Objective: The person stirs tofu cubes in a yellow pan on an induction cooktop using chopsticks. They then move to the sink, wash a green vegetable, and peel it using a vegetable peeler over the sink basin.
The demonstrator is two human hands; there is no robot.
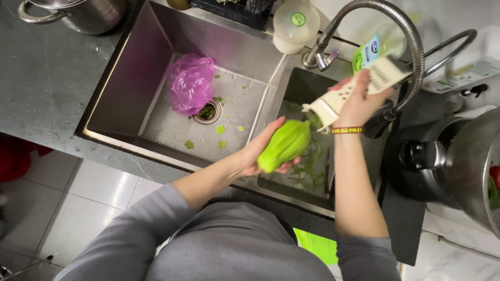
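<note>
My left hand (259, 151) grips a light green, pear-shaped chayote (284, 144) over the right basin of the steel sink (130, 78). My right hand (359, 102) holds a flat white grater (359, 88) tilted above the chayote, its lower end just over the vegetable's upper tip. A band circles my right wrist (347, 130). Green peelings (307, 174) lie in the right basin below both hands.
A crumpled pink plastic bag (190, 83) sits by the drain of the left basin, with green scraps around it. A curved steel faucet (385, 15) arches over the right basin. A steel pot (78, 13) stands at the back left, large pots (469, 161) at right.
</note>
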